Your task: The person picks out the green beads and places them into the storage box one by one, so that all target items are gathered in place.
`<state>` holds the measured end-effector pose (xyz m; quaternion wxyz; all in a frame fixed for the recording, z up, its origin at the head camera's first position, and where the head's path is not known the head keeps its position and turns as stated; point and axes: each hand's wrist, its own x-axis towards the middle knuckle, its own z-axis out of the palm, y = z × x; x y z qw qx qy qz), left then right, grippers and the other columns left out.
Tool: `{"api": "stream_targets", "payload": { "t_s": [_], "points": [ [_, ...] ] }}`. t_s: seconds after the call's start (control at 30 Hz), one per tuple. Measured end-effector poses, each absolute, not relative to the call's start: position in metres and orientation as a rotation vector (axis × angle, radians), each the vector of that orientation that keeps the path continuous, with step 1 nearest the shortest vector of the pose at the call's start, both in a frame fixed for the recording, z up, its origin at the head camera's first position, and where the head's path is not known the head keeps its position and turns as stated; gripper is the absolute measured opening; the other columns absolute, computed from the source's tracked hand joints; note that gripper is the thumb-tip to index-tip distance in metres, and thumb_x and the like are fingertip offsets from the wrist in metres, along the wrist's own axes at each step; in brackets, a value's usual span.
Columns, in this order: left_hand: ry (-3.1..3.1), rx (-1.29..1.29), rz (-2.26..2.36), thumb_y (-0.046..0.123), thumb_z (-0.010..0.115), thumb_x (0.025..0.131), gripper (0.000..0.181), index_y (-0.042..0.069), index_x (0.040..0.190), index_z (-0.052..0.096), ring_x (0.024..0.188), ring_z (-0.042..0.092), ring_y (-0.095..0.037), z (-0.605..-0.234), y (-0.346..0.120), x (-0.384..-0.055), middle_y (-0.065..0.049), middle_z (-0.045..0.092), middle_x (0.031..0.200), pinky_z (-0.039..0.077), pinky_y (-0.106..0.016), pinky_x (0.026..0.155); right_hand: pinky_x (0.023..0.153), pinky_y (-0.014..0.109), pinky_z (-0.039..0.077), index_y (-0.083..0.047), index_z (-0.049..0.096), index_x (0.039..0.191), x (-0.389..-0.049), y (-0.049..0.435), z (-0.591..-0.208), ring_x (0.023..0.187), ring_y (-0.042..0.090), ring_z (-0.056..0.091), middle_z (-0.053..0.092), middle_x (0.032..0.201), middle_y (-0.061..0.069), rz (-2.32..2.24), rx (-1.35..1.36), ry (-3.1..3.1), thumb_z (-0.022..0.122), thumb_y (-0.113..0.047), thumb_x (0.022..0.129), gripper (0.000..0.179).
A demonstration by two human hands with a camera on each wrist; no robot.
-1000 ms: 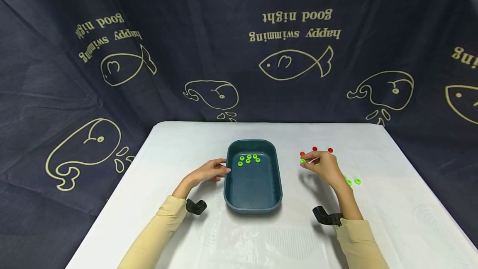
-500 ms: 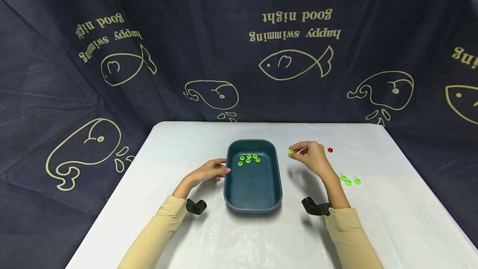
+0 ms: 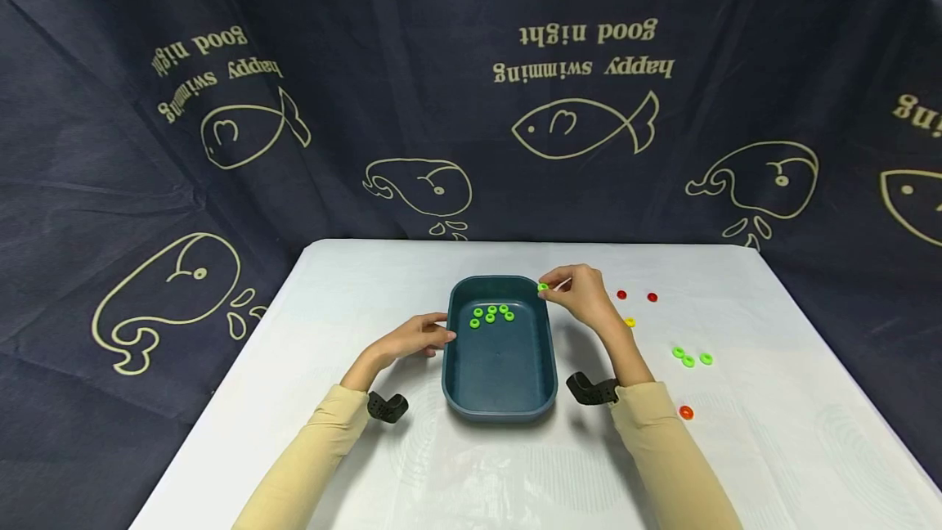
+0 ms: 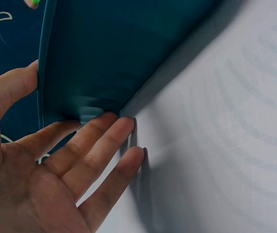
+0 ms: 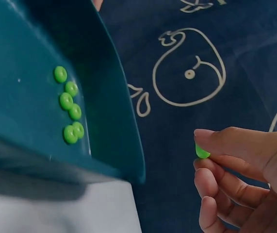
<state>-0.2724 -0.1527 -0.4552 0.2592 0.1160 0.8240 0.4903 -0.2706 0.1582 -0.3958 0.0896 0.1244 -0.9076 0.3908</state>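
Observation:
A deep dark-teal plastic tray [image 3: 500,414] stands on the white table, with several small green ring-shaped beads [image 5: 66,101] lying flat near its far end. My right hand [image 3: 581,294] is at the tray's far right corner, pinching another green ring-shaped bead [image 3: 543,287] between thumb and fingertips. In the right wrist view that bead [image 5: 202,152] is partly covered by the thumb. My left hand [image 3: 415,336] is at the tray's left side, fingers fairly straight along the outer wall. The left thumb [image 4: 19,87] touches the rim in the left wrist view.
On the table to the right lie two red beads [image 3: 652,297], a yellow bead [image 3: 630,322] beside the right forearm, three green beads [image 3: 688,361] and an orange bead [image 3: 686,412]. A dark printed cloth [image 3: 471,88] hangs behind the table.
My right hand has carried the green bead leftward from the loose beads to the tray's rim. Yellow and orange beads it had covered now show. The left hand has stayed at the tray.

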Motion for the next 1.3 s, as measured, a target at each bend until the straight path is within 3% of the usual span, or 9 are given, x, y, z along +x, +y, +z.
{"api": "stream_targets", "payload": {
  "t_s": [0.47, 0.7, 0.9, 1.3],
  "points": [
    [2.230, 0.313, 1.325, 0.031, 0.058, 0.093, 0.065, 0.001, 0.145, 0.031, 0.111, 0.061, -0.025, -0.455, -0.153, -0.273, -0.020, 0.055, 0.130, 0.051, -0.040, 0.090, 0.065, 0.034, 0.053, -0.001, 0.073, 0.093, -0.290, 0.127, -0.407, 0.077, 0.026, 0.065, 0.071, 0.086, 0.015, 1.153, 0.409, -2.752, 0.074, -0.009, 0.079, 0.016],
    [2.233, 0.324, 1.309, 0.032, 0.058, 0.093, 0.068, -0.002, 0.145, 0.030, 0.110, 0.061, -0.024, -0.455, -0.154, -0.274, -0.021, 0.056, 0.130, 0.051, -0.039, 0.088, 0.073, 0.036, 0.053, -0.003, 0.072, 0.095, -0.297, 0.115, -0.421, 0.085, 0.024, 0.065, 0.071, 0.091, 0.011, 1.058, 0.336, -2.839, 0.073, -0.010, 0.081, 0.016],
    [2.229, 0.313, 1.318, 0.031, 0.058, 0.092, 0.069, -0.002, 0.145, 0.029, 0.111, 0.061, -0.026, -0.454, -0.154, -0.273, -0.021, 0.055, 0.130, 0.051, -0.039, 0.089, 0.070, 0.036, 0.052, -0.006, 0.073, 0.094, -0.303, 0.108, -0.424, 0.084, 0.023, 0.064, 0.071, 0.091, 0.010, 0.978, 0.307, -2.874, 0.073, -0.011, 0.081, 0.015],
    [2.237, 0.316, 1.311, 0.033, 0.059, 0.092, 0.068, 0.000, 0.145, 0.031, 0.111, 0.061, -0.025, -0.455, -0.154, -0.273, -0.020, 0.055, 0.130, 0.052, -0.038, 0.088, 0.077, 0.042, 0.050, -0.009, 0.074, 0.094, -0.308, 0.100, -0.428, 0.083, 0.023, 0.066, 0.072, 0.090, 0.005, 0.577, 0.350, -2.938, 0.076, -0.017, 0.079, 0.017]
  ]
}}
